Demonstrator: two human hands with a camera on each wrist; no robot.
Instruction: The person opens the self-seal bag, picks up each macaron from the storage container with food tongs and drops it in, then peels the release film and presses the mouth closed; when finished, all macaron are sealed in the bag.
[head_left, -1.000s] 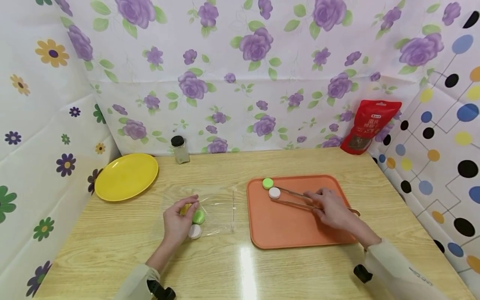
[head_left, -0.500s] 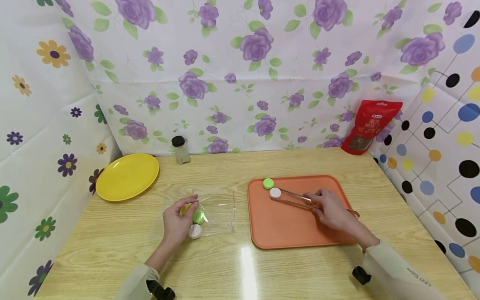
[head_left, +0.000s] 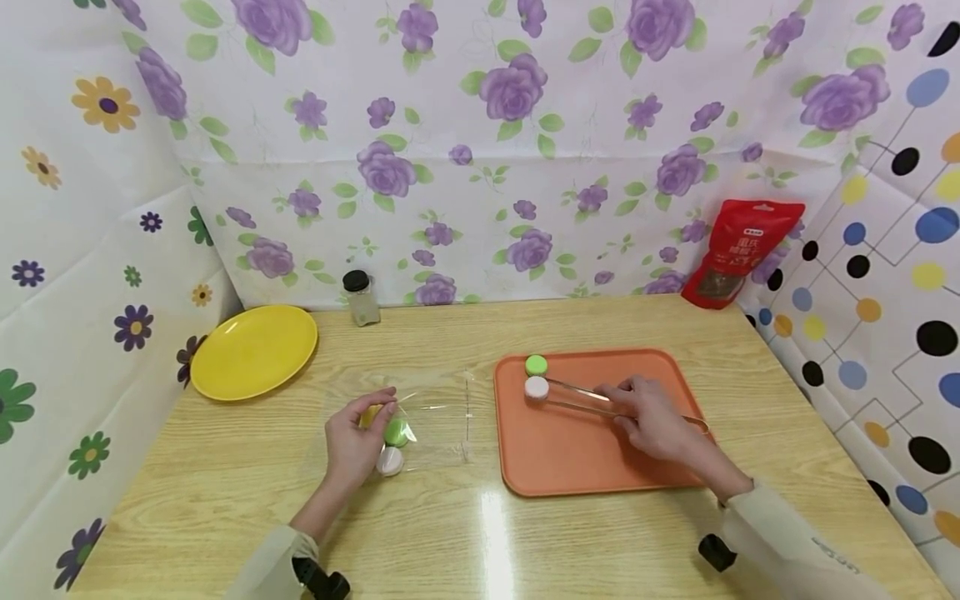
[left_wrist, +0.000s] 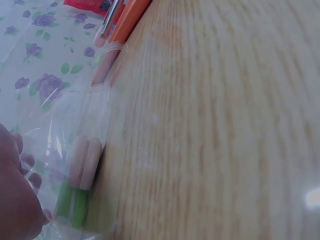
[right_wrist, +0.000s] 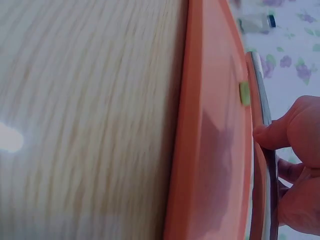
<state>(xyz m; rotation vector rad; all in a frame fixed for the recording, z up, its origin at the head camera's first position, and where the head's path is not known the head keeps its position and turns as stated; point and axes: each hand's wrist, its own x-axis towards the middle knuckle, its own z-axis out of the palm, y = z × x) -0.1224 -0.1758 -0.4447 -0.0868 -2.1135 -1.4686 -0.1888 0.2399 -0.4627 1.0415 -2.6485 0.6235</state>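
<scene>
My left hand (head_left: 354, 440) pinches the edge of a clear plastic bag (head_left: 442, 432) lying on the table. Inside it are a green macaron (head_left: 396, 432), a pale pinkish-white macaron (head_left: 389, 461) and something yellow (head_left: 368, 417), partly behind my fingers. In the left wrist view the pale macaron (left_wrist: 84, 162) shows through the film. My right hand (head_left: 651, 419) grips metal tongs (head_left: 581, 407) over the orange tray (head_left: 577, 471). Another pale macaron (head_left: 536, 388) sits at the tongs' tips; whether it is lifted, I cannot tell. Just behind it lies a green macaron (head_left: 536, 365) at the tray's corner.
A yellow plate (head_left: 255, 354) stands at the back left. Beside it is a small black-lidded jar (head_left: 362, 300). A red pouch (head_left: 738, 250) leans at the back right corner. Patterned cloth walls enclose the wooden table (head_left: 420, 533) at the back and sides.
The tongs and right hand have shifted slightly left, and the pale macaron at their tips has moved left with them, nearer the tray's left rim. My left hand and the bag stay put.
</scene>
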